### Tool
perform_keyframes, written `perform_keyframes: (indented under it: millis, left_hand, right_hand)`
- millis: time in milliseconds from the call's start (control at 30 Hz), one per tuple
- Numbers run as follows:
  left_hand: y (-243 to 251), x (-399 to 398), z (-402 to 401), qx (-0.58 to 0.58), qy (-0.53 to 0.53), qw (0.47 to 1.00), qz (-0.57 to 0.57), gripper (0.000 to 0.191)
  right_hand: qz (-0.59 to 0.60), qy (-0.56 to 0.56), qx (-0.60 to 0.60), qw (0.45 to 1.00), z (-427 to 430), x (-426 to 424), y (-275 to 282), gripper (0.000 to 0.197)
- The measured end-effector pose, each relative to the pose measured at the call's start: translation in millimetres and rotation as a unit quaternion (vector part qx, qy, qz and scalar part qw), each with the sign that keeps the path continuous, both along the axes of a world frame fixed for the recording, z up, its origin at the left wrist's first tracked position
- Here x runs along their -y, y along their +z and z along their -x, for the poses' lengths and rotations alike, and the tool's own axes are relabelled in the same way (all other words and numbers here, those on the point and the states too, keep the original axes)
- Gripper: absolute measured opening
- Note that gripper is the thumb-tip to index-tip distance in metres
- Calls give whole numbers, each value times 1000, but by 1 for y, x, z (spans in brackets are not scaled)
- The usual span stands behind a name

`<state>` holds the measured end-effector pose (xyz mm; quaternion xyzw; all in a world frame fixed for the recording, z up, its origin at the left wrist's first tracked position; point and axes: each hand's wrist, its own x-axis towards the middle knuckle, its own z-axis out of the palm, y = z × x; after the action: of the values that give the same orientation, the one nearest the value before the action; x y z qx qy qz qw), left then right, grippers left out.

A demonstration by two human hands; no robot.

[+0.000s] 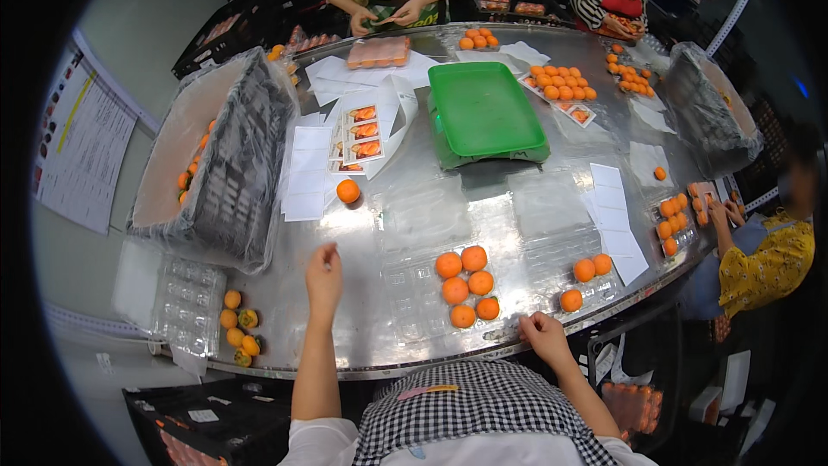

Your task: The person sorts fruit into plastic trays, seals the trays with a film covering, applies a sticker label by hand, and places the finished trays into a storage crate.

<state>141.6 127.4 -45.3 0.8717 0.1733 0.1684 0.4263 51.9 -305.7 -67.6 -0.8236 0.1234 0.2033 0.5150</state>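
Observation:
Over the steel table, my left hand point(323, 279) hovers with loosely bent fingers and nothing visible in it. Beyond its fingertips lies a single orange persimmon point(348, 191). In front of me an open clear plastic clamshell tray point(414, 301) holds several persimmons point(455, 290) in its right-hand cells; its left cells are bare. My right hand point(544, 338) is at the table's near edge, fingers curled, palm hidden. Just beyond it another clear tray point(598, 291) carries three persimmons point(571, 300).
A green-topped scale point(488, 110) stands mid-table. Left are a plastic-lined crate point(249, 162) of persimmons, printed label sheets point(363, 133), stacked trays point(187, 304) and loose persimmons point(234, 336). Blank label sheets point(611, 207) lie right. Co-workers' hands point(388, 16) are across the table and at right.

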Motion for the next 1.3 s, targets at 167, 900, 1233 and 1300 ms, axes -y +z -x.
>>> perform_keyframes:
  millis: [167, 900, 1233, 1300]
  left_hand:
    - [-21, 59, 84, -176, -30, 973, 148, 25]
    - [-5, 91, 81, -88, -8, 995, 41, 26]
    - [24, 85, 49, 53, -37, 994, 85, 19]
    - [17, 85, 46, 48, -43, 992, 110, 17]
  right_hand:
    - [68, 27, 67, 995, -16, -9, 5, 26]
    - [195, 222, 368, 882, -105, -75, 64, 27]
    - [343, 420, 287, 790, -161, -132, 35, 48]
    - [339, 419, 295, 789, -160, -134, 32, 48]
